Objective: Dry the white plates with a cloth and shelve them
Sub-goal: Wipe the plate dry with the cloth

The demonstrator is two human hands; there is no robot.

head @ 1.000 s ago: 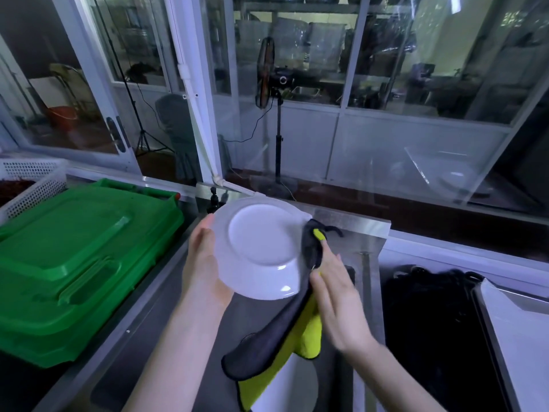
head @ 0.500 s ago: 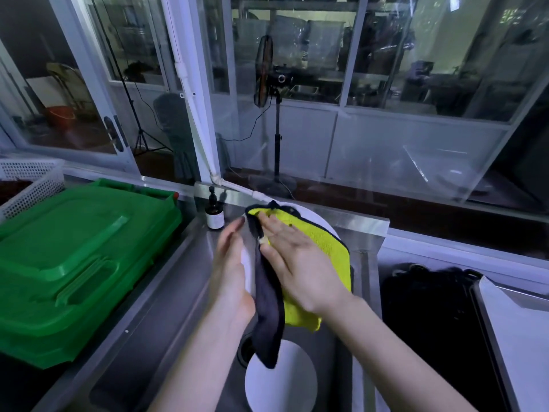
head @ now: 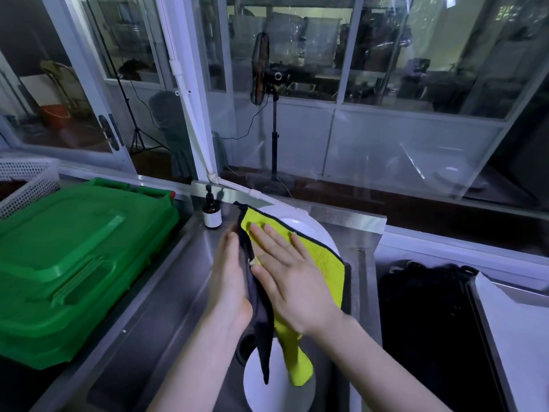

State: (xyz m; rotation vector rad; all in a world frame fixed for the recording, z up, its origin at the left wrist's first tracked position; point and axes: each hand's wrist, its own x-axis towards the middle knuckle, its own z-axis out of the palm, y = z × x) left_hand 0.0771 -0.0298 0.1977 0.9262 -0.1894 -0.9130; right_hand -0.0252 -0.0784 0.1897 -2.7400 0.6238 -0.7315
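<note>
Fuzzy, matt yellow microfibre makes up the cloth (head: 315, 257), with a smoother dark grey backing. The white plate (head: 300, 226) under it looks glazed, smooth and glossy, like the second plate (head: 276, 396) low in the sink (head: 166, 307), whose brushed stainless steel has a dull sheen. The green lid (head: 74, 248) is moulded plastic, slightly shiny; the white basket (head: 26, 179) is perforated plastic; the small bottle (head: 212, 208) is dark glass with a pale label
</note>
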